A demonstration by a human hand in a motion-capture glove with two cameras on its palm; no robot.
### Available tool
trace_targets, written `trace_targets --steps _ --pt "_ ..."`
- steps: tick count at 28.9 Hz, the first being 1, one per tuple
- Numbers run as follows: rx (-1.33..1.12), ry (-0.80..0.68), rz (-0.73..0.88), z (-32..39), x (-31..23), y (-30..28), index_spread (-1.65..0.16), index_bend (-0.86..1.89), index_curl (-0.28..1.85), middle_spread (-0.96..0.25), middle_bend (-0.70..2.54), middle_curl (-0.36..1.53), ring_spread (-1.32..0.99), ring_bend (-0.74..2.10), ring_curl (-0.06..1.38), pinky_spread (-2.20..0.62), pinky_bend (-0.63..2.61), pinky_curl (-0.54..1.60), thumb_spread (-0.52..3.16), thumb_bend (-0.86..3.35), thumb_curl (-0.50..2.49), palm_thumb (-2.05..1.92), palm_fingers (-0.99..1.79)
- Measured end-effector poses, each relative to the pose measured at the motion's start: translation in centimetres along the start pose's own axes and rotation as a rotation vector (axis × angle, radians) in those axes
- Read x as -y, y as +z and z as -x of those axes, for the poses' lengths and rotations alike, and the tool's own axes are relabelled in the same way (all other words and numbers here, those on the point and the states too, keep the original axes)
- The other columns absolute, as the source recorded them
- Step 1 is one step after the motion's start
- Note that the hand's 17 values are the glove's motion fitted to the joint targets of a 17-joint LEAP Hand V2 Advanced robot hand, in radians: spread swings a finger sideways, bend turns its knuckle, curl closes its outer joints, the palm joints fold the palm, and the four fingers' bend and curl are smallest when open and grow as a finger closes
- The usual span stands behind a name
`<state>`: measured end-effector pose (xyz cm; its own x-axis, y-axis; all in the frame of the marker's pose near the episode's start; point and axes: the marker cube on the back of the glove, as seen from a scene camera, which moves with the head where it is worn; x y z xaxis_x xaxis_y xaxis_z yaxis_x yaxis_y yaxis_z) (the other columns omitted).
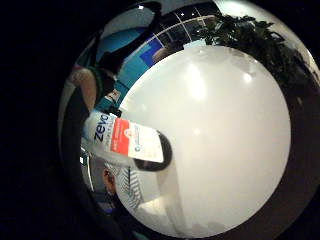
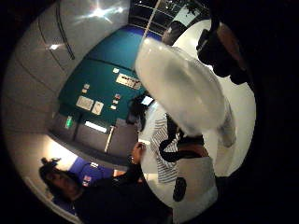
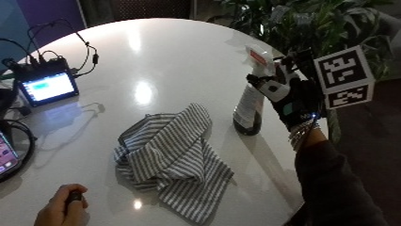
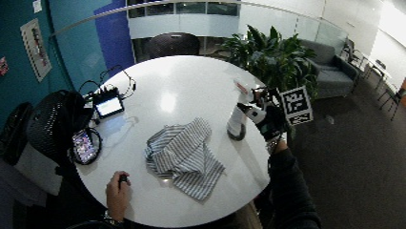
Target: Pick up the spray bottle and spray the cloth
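Observation:
A white spray bottle (image 3: 251, 101) with a dark base and a red-labelled head stands tilted near the right edge of the round white table (image 3: 156, 52). My gloved right hand (image 3: 293, 101) grips it at the neck, fingers curled by the trigger. I cannot tell whether its base touches the tabletop. A grey-and-white striped cloth (image 3: 172, 160) lies crumpled on the table, left of the bottle and apart from it. The little finger side palm view shows the bottle's label (image 1: 125, 139) close up. In the thumb side palm view the bottle's body (image 2: 180, 88) is near, with the cloth (image 2: 163, 140) beyond.
A small lit screen (image 3: 47, 87) with cables sits at the table's left side, and a phone (image 3: 5, 157) lies at the left edge. A bare hand (image 3: 62, 209) holding a small black object rests at the front. Leafy plants (image 3: 313, 23) stand beyond the right edge.

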<state>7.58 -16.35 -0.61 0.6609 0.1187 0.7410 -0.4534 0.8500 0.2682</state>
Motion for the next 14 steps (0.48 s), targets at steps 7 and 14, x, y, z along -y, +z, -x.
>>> trace_targets --steps 7,14 --pt "0.245 0.093 0.047 -0.9 -0.1 2.4 -0.32 0.2 0.34 -0.23 0.31 0.4 -0.19 0.46 0.37 0.0 0.14 0.26 0.9 0.06 0.4 0.88 1.11" --pt "0.321 0.092 0.036 -0.4 0.9 4.0 -0.31 0.17 0.38 -0.24 0.37 0.44 -0.21 0.46 0.39 -0.14 0.31 0.31 0.72 0.03 0.48 0.95 1.33"
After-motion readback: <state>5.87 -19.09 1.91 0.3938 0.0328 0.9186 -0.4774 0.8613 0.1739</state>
